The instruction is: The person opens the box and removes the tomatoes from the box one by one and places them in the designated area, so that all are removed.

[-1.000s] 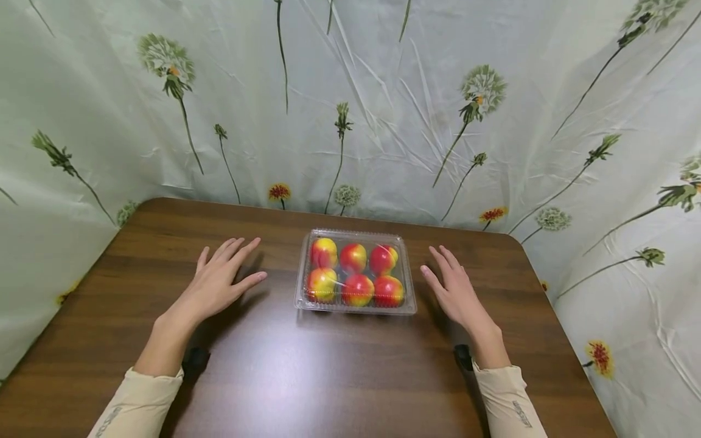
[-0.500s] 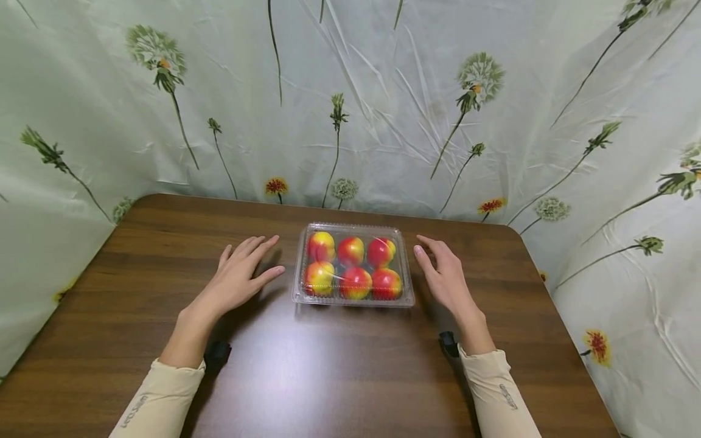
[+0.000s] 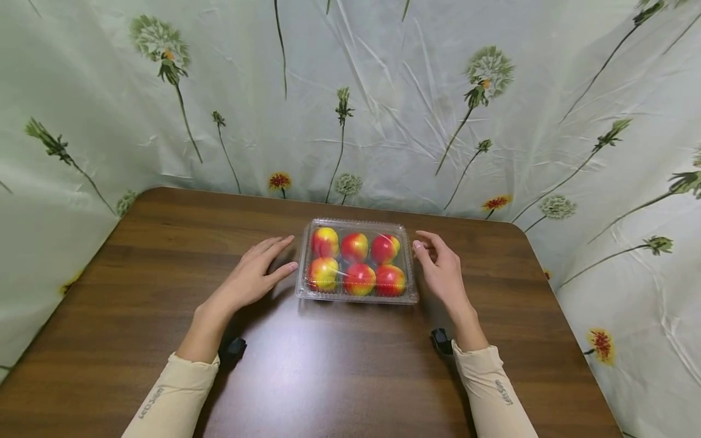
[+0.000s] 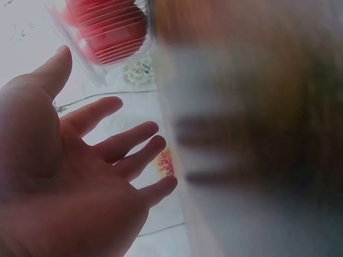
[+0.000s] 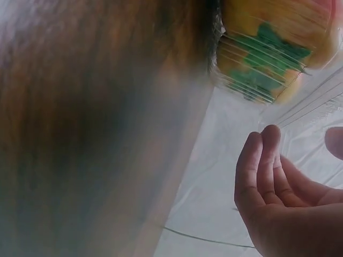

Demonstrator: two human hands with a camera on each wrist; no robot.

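Observation:
A clear plastic clamshell box [image 3: 356, 298] sits toward the far side of the brown table, its lid down over several round red-and-yellow fruits [image 3: 358, 280]. My left hand [image 3: 251, 275] is just left of it, fingers spread and thumb near the box's left wall. In the left wrist view that palm [image 4: 59, 144] shows with nothing in it. At the box's right side is my right hand [image 3: 445, 271], fingers loosely bent, fingertips close to the rim. The right wrist view shows a green leaf shape [image 5: 270, 59] on a fruit behind the ribbed plastic.
The brown wooden table [image 3: 328, 377] has rounded far corners. Right behind its far edge hangs a pale curtain [image 3: 246, 73] printed with dandelions and orange flowers, which continues along both sides. Dark wrist straps [image 3: 441, 340] show below the hands.
My left hand has moved right toward the box, and my right hand has moved left toward it with its fingers bending more. The box has stayed in place on the table.

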